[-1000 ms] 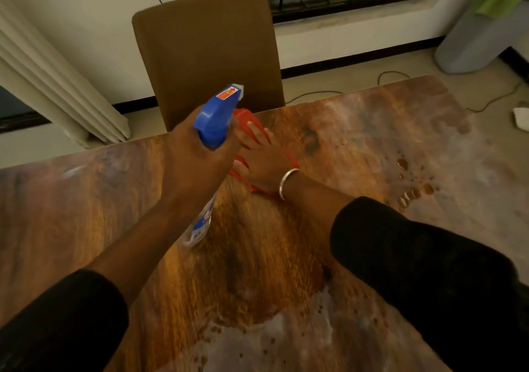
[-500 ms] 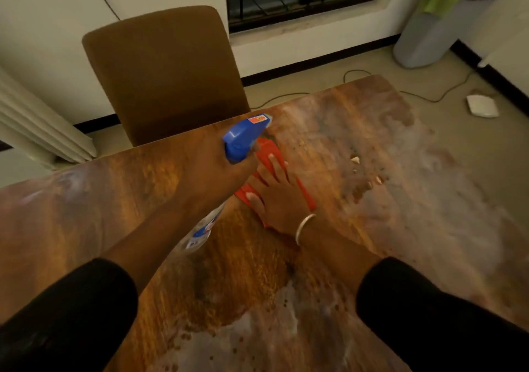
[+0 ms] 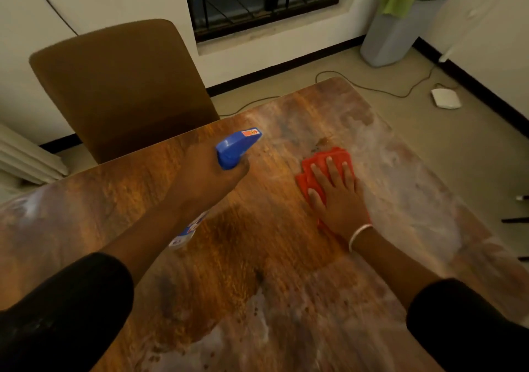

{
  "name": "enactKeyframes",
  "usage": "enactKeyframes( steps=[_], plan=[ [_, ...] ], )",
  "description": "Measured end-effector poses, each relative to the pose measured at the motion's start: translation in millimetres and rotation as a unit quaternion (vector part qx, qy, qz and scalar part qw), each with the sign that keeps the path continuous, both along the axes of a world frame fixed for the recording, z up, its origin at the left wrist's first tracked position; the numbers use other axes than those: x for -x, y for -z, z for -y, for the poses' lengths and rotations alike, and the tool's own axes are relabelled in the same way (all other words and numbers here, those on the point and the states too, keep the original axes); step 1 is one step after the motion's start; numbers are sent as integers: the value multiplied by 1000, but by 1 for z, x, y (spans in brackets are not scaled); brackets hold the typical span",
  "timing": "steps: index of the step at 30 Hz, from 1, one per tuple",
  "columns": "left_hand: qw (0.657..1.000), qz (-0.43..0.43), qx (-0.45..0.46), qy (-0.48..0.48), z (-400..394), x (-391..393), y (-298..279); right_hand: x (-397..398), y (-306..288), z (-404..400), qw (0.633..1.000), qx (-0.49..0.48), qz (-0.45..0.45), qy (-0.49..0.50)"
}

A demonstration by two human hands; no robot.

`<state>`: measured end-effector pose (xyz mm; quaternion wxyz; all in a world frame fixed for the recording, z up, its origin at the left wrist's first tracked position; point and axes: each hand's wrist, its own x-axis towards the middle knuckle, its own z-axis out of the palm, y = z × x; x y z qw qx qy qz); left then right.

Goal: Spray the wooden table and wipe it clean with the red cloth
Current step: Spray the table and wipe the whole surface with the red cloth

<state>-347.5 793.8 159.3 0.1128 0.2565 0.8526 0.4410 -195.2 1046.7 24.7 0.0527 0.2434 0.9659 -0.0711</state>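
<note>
The wooden table (image 3: pixel 252 260) fills the lower view, with hazy wet streaks on its right side and near edge. My left hand (image 3: pixel 204 178) grips a spray bottle (image 3: pixel 236 147) with a blue trigger head, held above the table, nozzle aimed right and away; its clear body shows below my wrist. My right hand (image 3: pixel 339 198) lies flat, fingers spread, pressing the folded red cloth (image 3: pixel 323 161) onto the table's right part. A small dark wet spot sits just beyond the cloth.
A brown upholstered chair (image 3: pixel 120 85) stands against the table's far edge. On the floor beyond are a cable (image 3: pixel 372 88), a small white device (image 3: pixel 446 98) and a grey bin (image 3: pixel 400 25) with a green cloth on its rim.
My right hand has slid the red cloth to the right, out from beside the bottle. The droplets seen earlier on the right side are mostly wiped. The view has shifted.
</note>
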Motion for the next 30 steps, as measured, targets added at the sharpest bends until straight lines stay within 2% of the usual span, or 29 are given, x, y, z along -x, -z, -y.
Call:
enactKeyframes(
  steps=[3,5,9,12,14,17,19,21,23,26,28,30],
  plan=[
    [1000,-3,19,-3,-3,6,-5,48,1,-14,998,34,-10,45],
    [1000,-8,27,1,-5,8,-9,66,1,-2,997,57,-17,40],
    [998,-3,-39,-45,-14,11,-14,24,4,34,992,24,-11,-121],
    [991,-5,-108,-80,-14,20,-13,-25,5,9,982,24,3,-188],
    [986,-38,-130,-96,-6,27,-10,-26,1,-32,988,14,19,-153],
    [976,-89,-173,-99,10,34,-4,28,-3,-73,1000,5,5,-24],
    [971,-93,-198,-101,17,36,1,77,-1,-75,999,20,-18,29],
    [969,-88,-208,-99,19,38,3,114,2,-56,998,39,-26,37],
    [966,-100,-211,-106,15,39,3,129,2,-21,999,31,-18,-18],
    [963,-115,-217,-113,4,41,5,101,0,24,988,21,-10,-155],
    [959,-110,-231,-121,-4,46,5,71,1,20,977,20,-13,-212],
    [960,-108,-227,-127,-8,53,6,57,0,-12,976,26,-8,-214]
  ],
)
